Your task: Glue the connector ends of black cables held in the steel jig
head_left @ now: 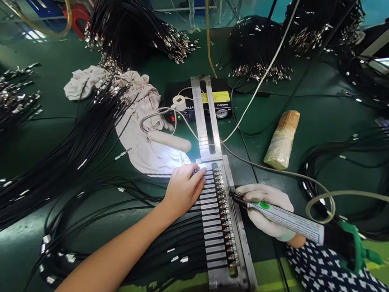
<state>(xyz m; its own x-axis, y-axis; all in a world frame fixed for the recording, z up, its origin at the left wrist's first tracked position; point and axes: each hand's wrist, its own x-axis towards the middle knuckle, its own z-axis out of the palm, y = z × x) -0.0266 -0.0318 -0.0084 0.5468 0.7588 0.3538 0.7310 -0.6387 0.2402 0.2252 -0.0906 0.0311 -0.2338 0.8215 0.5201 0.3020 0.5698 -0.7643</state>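
Note:
A slotted metal fixture (213, 249) holds several black cables side by side, their stripped ends and metal connectors lined up along its right side. My bare left hand (185, 185) rests at the upper part of the fixture, fingers curled together over the cables; what is under the fingertips is hidden. In a white glove, my right hand (271, 207) grips a dispensing syringe (289, 221) with a printed label and a green rear cap. Its dark tip points left, at the row of connectors, near the fixture's right rail.
A black control box (223, 105) stands behind the fixture, with a second slotted metal bar (213, 117) across it. A lit lamp (170, 140) lies on a white cloth (141, 155). Cable bundles (129, 24) surround the area. A wrapped block (282, 140) sits right.

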